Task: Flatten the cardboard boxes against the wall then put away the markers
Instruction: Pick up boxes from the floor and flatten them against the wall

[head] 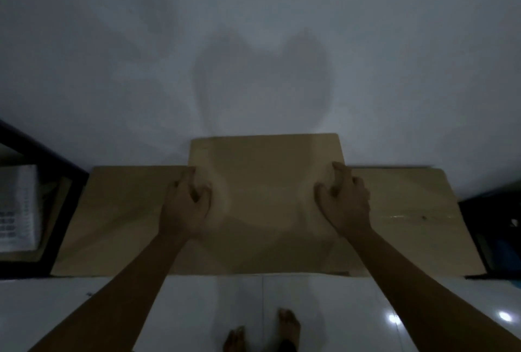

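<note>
A flattened brown cardboard box (266, 205) stands on the floor and leans against the white wall (253, 41). Its taller middle panel rises above a lower panel on the left (124, 210) and another on the right (414, 210). My left hand (184, 205) rests on the cardboard at the left edge of the middle panel, fingers curled. My right hand (345, 199) rests at the right edge of that panel, fingers curled too. Both press on the face of the cardboard. No markers are in view.
A dark-framed shelf or cabinet (42, 210) with a white item inside stands to the left of the cardboard. Another dark object (496, 225) stands to the right. White glossy floor tiles (197, 309) lie below, with my bare feet (287, 326) on them.
</note>
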